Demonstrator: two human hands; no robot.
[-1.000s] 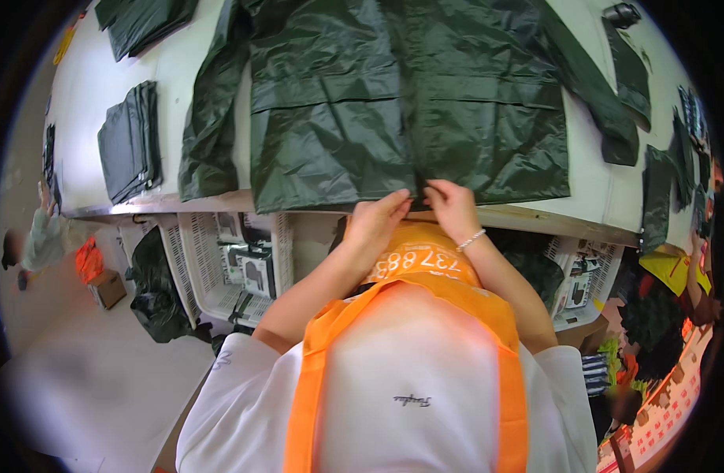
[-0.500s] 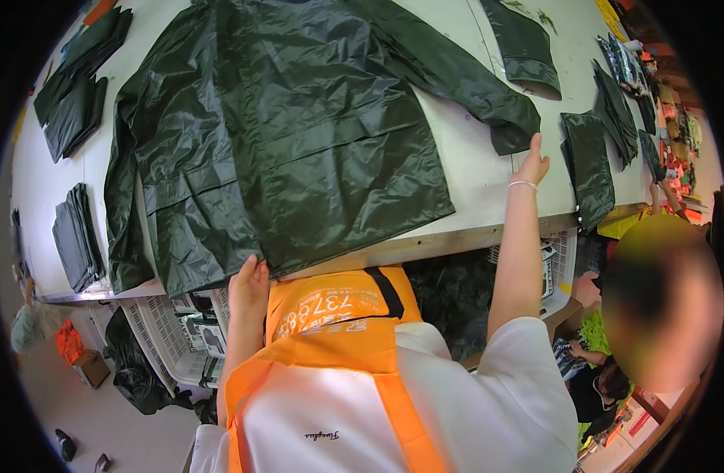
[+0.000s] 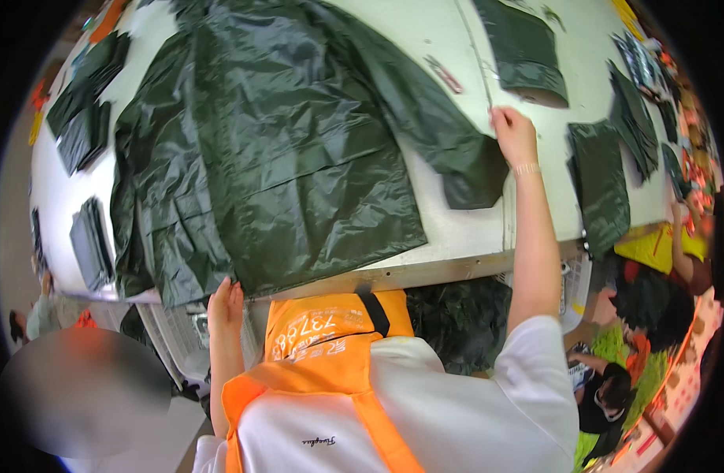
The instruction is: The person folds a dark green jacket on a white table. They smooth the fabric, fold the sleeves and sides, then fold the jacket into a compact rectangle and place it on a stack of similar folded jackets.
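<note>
A dark green, shiny jacket (image 3: 315, 158) lies spread on the white table, its hem near the table's front edge. My left hand (image 3: 225, 306) is closed at the hem, left of the middle, with the fabric edge at its fingertips. On the right, the jacket's sleeve (image 3: 425, 126) reaches out toward my right hand (image 3: 515, 138). That hand is closed in a pinch just beyond the cuff (image 3: 474, 177); whatever sits between its fingertips is too small to make out. Red-handled snips (image 3: 444, 75) lie on the table to the right of the sleeve.
Folded dark green garments lie on the table at the left (image 3: 92, 244) and right (image 3: 601, 181). Another dark piece (image 3: 523, 55) is at the far right. Beneath the table edge stand white crates (image 3: 177, 339) and dark fabric (image 3: 460, 319). Other people are at both sides.
My right hand has moved away from me past the cuff, and its fingers have closed. My left hand stays at the hem. The whole view has shifted, uncovering the red-handled snips.
</note>
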